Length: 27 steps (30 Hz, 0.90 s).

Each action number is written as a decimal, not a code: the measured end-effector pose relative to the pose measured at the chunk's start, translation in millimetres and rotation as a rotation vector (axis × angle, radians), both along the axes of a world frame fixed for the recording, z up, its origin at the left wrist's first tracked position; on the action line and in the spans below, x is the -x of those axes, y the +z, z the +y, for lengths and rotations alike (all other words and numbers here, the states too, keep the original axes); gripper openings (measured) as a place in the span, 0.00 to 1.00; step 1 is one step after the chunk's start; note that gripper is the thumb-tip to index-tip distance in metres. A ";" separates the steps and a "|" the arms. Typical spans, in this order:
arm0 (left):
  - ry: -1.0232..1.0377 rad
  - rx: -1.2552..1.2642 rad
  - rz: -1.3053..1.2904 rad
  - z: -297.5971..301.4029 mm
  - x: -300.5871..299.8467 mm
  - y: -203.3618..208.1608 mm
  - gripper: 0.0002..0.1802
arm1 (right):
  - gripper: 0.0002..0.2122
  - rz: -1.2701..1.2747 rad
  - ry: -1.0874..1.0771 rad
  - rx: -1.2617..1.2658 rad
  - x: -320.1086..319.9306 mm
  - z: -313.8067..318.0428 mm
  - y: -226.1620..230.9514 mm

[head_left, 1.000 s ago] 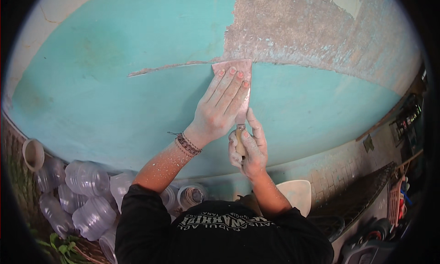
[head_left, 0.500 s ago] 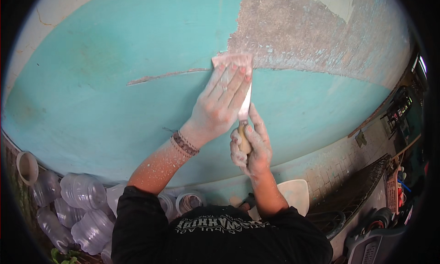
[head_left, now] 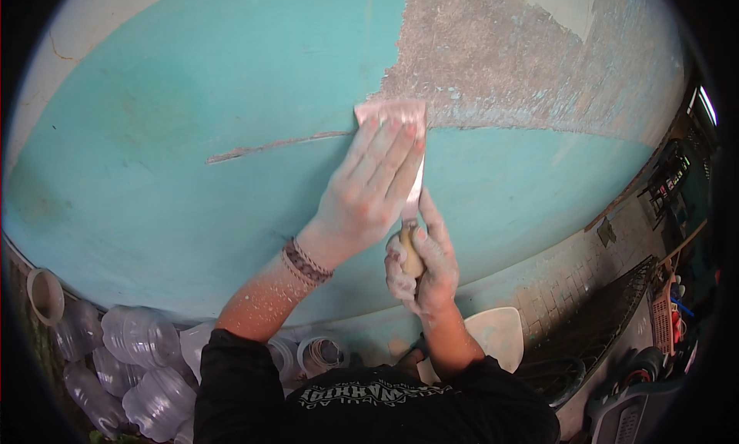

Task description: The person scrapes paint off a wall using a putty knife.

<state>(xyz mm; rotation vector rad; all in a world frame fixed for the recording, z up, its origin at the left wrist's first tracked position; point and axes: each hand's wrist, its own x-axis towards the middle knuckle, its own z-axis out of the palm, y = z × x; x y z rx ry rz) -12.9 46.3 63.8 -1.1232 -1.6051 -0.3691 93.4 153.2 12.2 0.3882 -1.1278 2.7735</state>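
Left hand (head_left: 369,194) flat against turquoise wall (head_left: 192,120), fingers (head_left: 389,147) together, pressing on scraper blade (head_left: 391,113) at edge of bare grey patch (head_left: 493,59). Right hand (head_left: 422,263) below, fingers clamped on scraper handle (head_left: 410,253). Clear plastic bottles (head_left: 131,359) piled lower left on floor.

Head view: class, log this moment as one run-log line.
left hand: flat on scraper blade | right hand: grips scraper handle | surface: turquoise wall, paint stripped upper right | below: clear plastic bottles
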 end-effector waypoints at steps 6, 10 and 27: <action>-0.039 -0.004 0.010 -1.1 1.5 5.7 0.24 | 0.26 -0.031 -0.018 0.027 -2.9 0.4 11.8; -0.016 -0.001 -0.018 -1.0 -2.6 6.3 0.23 | 0.26 -0.063 -0.019 0.005 -8.7 -2.7 18.0; 0.019 -0.014 0.033 2.7 1.0 35.1 0.25 | 0.29 -0.013 -0.030 -0.090 -2.9 1.9 44.1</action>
